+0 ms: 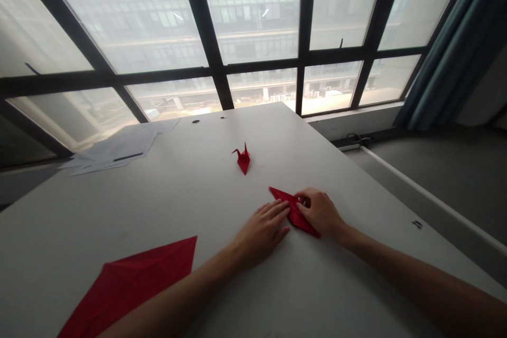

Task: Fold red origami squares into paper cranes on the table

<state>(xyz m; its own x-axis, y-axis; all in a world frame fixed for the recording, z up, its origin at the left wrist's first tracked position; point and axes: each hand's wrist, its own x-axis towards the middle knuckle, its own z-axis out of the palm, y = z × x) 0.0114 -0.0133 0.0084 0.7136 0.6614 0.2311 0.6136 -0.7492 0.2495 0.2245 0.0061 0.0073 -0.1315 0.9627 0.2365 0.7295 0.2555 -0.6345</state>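
A folded piece of red origami paper (298,217), long and pointed at both ends, lies on the white table between my hands. My left hand (266,226) rests flat with its fingers stretched, the fingertips pressing on the paper's left side. Thumb and fingers of my right hand (320,212) pinch the paper's upper right edge. Farther off stands a finished red paper crane (244,160), apart from both hands. A larger red paper sheet (146,280) with creases lies at the lower left, partly covered by my left forearm.
Loose white papers (114,145) with a dark pen (128,157) on them lie at the table's far left. Windows (253,10) rise behind the white table (178,195). A blue curtain (447,63) hangs at the right, beyond the table's edge.
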